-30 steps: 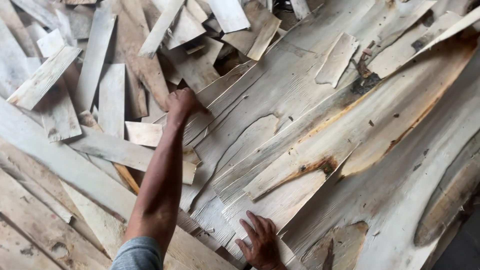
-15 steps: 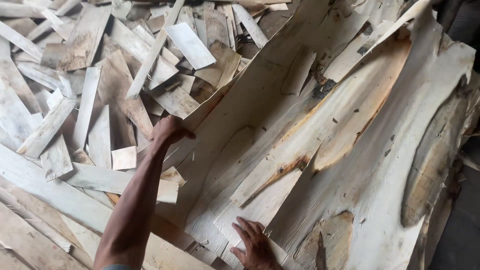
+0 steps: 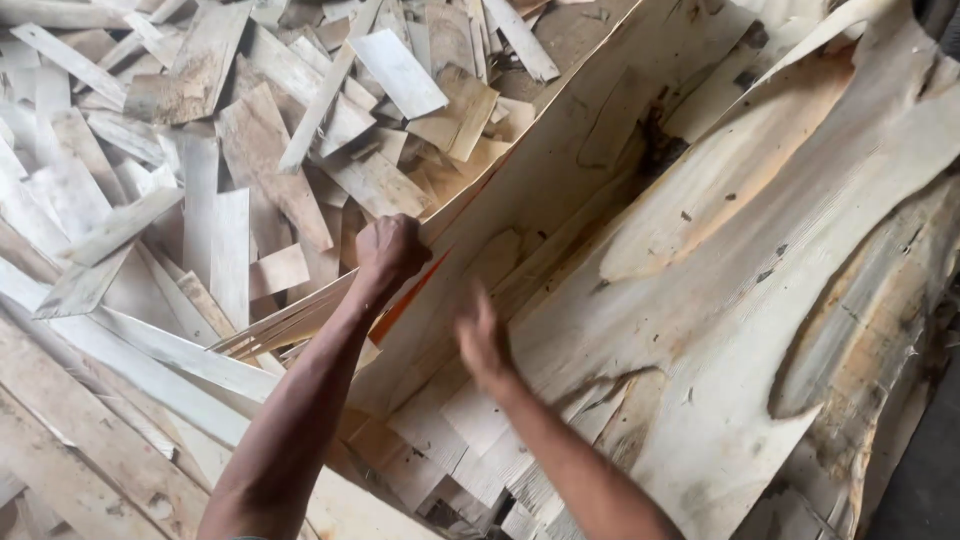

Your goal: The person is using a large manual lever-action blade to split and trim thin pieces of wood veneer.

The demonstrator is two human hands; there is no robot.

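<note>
Amid a heap of wood offcuts [image 3: 200,200], the left hand [image 3: 390,250] clenches its fingers on the raised edge of a large veneer sheet [image 3: 540,170] leaning over the stack [image 3: 780,300]. The right hand [image 3: 482,338], blurred, hovers beside it, fingers loosely extended, grasping nothing.

The right hand [image 3: 482,338] is motion-blurred, its fingers indistinct; the veneer sheet [image 3: 720,300] runs off-frame.
</note>
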